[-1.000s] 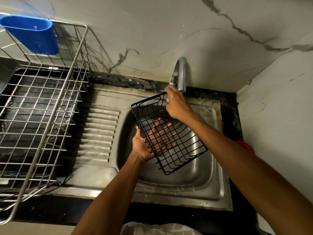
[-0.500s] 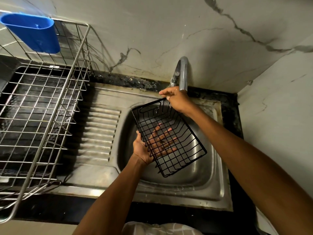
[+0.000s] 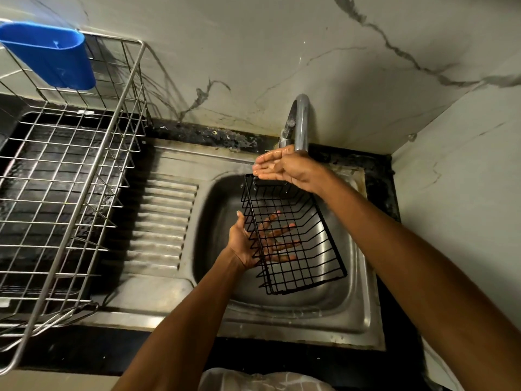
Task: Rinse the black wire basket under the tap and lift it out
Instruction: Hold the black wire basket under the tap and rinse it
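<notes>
You're mid-rinse, your left hand point(image 3: 245, 244) spread flat beneath the tilted black wire basket point(image 3: 298, 249) over the sink point(image 3: 352, 314), your right hand point(image 3: 284, 166) cupped open, empty, under the tap point(image 3: 300, 119); lifting out likely needs a rim grip.

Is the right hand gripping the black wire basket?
No, the right hand lies open with straight fingers under the curved steel tap, above the black wire basket.

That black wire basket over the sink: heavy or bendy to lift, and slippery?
Probably light: the basket is thin open wire, and the left hand seems to carry it alone. Likely stiff, as its grid lines look straight while tilted. Possibly slippery, since it sits wet below the tap.
</notes>
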